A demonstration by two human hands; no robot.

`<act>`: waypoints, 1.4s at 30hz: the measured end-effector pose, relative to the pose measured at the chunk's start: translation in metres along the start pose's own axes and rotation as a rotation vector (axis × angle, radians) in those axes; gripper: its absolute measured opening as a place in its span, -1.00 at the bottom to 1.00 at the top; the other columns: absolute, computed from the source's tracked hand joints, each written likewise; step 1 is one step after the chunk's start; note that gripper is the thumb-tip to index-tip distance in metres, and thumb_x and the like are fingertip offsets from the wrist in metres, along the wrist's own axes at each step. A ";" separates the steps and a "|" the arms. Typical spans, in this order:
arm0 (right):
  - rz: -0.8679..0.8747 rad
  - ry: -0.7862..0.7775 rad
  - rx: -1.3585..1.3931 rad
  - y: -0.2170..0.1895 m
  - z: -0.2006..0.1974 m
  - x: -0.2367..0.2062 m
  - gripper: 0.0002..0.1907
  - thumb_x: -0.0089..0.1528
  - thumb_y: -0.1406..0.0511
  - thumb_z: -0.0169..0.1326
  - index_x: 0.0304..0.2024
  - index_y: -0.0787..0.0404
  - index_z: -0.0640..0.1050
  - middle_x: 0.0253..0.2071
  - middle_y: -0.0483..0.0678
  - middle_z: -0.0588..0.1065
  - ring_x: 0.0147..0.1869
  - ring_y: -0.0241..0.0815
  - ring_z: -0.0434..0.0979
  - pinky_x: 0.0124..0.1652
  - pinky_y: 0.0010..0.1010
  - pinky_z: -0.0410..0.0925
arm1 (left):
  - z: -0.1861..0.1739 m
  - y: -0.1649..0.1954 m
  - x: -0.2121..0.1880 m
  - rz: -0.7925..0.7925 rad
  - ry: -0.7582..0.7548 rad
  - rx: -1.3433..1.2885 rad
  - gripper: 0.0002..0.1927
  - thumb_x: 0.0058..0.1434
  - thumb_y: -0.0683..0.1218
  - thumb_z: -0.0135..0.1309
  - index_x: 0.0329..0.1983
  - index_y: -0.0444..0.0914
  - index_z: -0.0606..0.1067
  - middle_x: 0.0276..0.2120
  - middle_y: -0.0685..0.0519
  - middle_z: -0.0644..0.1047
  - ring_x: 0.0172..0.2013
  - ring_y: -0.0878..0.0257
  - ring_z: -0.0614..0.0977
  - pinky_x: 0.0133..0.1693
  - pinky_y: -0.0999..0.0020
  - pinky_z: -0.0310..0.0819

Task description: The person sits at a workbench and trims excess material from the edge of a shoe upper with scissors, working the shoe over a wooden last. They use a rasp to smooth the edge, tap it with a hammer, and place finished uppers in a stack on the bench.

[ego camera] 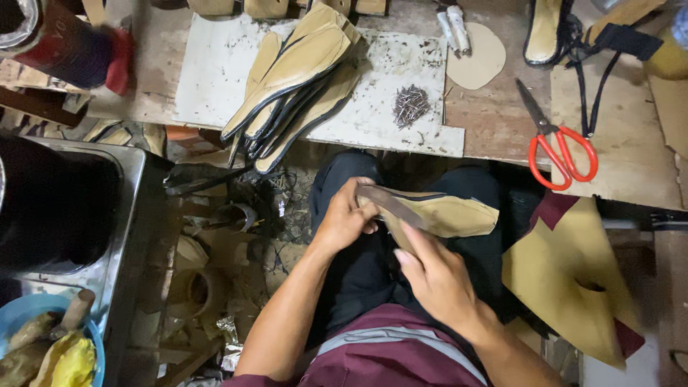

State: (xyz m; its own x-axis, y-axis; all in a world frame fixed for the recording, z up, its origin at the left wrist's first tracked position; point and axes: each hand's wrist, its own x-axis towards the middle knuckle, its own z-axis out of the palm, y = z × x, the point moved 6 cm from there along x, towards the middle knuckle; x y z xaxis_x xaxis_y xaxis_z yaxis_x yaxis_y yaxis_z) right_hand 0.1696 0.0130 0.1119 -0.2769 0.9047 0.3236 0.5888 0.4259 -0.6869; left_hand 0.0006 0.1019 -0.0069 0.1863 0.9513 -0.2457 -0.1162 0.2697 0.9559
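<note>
My left hand grips one end of a tan shoe insole with a dark edge, held over my lap. My right hand lies against the insole's near side, with its fingers along a dark strip that runs across the piece. A stack of similar tan insoles with dark edging lies fanned out on the white board of the workbench above my hands.
A small pile of nails sits on the board. Red-handled scissors lie on the bench at right, near a tan oval cut-out. Tan sheet material hangs at right. A metal box and blue bowl stand at left.
</note>
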 end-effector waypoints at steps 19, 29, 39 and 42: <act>0.038 0.050 -0.471 0.022 -0.062 -0.123 -0.59 0.11 0.30 0.26 0.02 0.20 0.59 -0.19 0.03 0.54 -0.22 0.04 0.61 -0.22 -0.23 0.44 | 0.001 -0.012 -0.014 -0.021 0.005 -0.105 -0.51 0.25 -0.16 0.19 0.19 -0.35 0.33 -0.37 0.02 0.55 -0.50 0.34 0.57 -0.46 0.45 0.51; 0.530 0.044 -0.272 0.076 -0.069 -0.196 -0.47 0.14 0.23 0.22 0.18 0.15 0.51 0.14 0.09 0.51 0.24 0.03 0.50 0.14 -0.24 0.36 | 0.035 -0.022 -0.064 0.103 0.077 -0.243 -0.52 0.24 -0.23 0.15 0.19 -0.31 0.29 -0.25 -0.04 0.57 -0.43 0.28 0.61 -0.42 0.43 0.55; 0.401 0.563 1.049 0.076 -0.029 -0.086 -0.43 0.38 0.45 0.00 0.42 0.36 0.20 0.30 0.08 0.35 0.36 -0.12 0.36 0.34 -0.25 0.28 | 0.082 -0.033 -0.132 0.124 0.185 -0.396 -0.53 0.27 -0.21 0.15 0.19 -0.31 0.26 0.14 -0.11 0.44 -0.04 0.13 0.60 -0.10 0.22 0.61; 0.377 0.399 0.900 0.068 -0.037 -0.079 -0.49 0.37 0.42 0.07 0.35 0.39 0.29 0.22 0.06 0.45 0.27 -0.14 0.45 0.28 -0.27 0.34 | 0.084 -0.020 -0.140 0.191 0.005 -0.040 -0.43 0.36 -0.17 0.13 0.39 -0.36 0.25 0.37 -0.21 0.36 0.35 -0.04 0.40 0.34 0.12 0.21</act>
State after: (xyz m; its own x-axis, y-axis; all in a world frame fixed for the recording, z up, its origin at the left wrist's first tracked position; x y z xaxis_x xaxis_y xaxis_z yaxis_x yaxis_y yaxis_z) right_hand 0.2598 -0.0291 0.0640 0.1731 0.9826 0.0667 -0.2409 0.1079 -0.9645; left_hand 0.0588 -0.0493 0.0222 0.1519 0.9865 -0.0614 -0.1875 0.0898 0.9782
